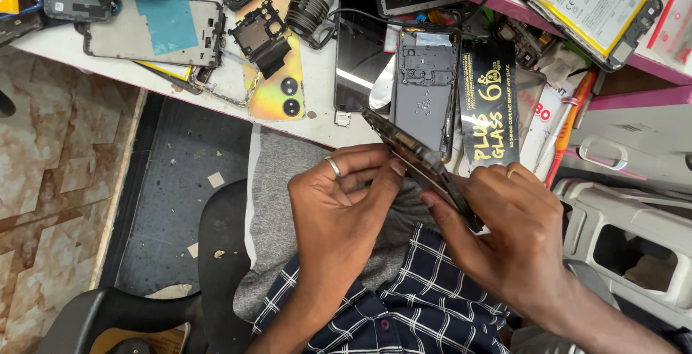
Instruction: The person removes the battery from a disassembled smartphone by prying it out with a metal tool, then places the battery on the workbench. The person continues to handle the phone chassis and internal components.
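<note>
Below us, we see the white workbench running across the top of the view, its near edge just above our hands. Left of it lies a marbled tile floor, then a dark mat and the black seat of a chair. Our lap is covered by a grey cloth and a dark checked shirt. At the right stands a pale grey plastic crate.

On the bench we find a grey phone back panel with a blue patch, a shiny gold phone back with two camera rings, a black glass screen panel, a stripped grey phone frame and a black packet with yellow lettering. At top right lies an opened phone with a pale battery framed in yellow. A black round lamp head sits near the top centre, and an orange-handled tool lies by the bench's right edge.

Between our hands we hold a thin dark phone panel, seen almost edge-on, slanting from upper left to lower right just in front of the bench edge and over our lap. Our left hand, with a silver ring on one finger, closes its fingertips on the panel's near edge. Our right hand wraps around the lower right end, fingers curled tight on it.
</note>
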